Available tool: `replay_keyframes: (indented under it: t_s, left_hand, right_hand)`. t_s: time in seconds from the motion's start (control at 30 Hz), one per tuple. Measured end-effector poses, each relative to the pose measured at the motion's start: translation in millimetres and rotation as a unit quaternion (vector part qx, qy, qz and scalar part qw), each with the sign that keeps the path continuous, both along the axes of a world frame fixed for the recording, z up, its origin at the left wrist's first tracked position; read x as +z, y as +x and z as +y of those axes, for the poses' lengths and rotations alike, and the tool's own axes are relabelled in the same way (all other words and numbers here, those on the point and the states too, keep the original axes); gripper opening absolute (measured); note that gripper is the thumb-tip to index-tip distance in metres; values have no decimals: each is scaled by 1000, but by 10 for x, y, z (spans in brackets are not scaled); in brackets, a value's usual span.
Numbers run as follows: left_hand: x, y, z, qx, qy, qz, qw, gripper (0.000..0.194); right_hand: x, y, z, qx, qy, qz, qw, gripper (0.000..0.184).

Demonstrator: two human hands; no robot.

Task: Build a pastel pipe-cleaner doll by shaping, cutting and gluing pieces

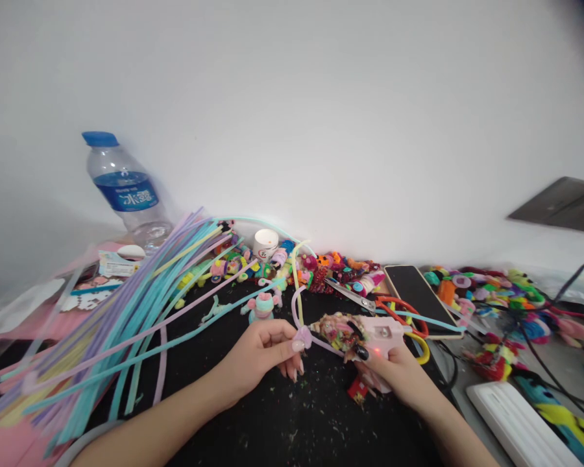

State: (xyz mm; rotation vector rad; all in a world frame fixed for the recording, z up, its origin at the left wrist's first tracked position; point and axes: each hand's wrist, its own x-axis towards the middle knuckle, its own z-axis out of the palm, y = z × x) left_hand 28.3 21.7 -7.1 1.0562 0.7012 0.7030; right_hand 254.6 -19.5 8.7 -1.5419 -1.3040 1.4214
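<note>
Between thumb and fingertips, my left hand (pixel 272 347) pinches a small lilac pipe-cleaner piece (pixel 302 337), from which lilac and pale yellow stems rise. My right hand (pixel 394 373) is wrapped round a pink hot glue gun (pixel 382 329) with a small red light lit. Bits of coloured fluff coat the gun's front, and its tip points left, close to the lilac piece; whether they touch I cannot tell. Just behind my left hand sits a little pipe-cleaner figure (pixel 261 306) in pink and aqua.
A large bundle of pastel pipe cleaners (pixel 160 305) fans out at left, near a water bottle (pixel 126 188). Scissors (pixel 365 299), a phone (pixel 421 295) and a paper cup (pixel 265 244) lie farther back. Colourful fuzzy figures line the wall. At right are cables and a white power strip (pixel 520 421).
</note>
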Motion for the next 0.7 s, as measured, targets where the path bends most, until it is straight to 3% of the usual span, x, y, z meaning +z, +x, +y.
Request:
replay_keyframes:
  t_s: [0.37, 0.7]
  left_hand:
    - [-21, -3, 17, 40, -14, -28, 999, 20]
    - [-27, 3, -4, -6, 40, 12, 999, 22]
  right_hand:
    - [15, -16, -21, 6, 4, -20, 1000, 43]
    - [-35, 31, 3, 12, 20, -16, 1000, 44]
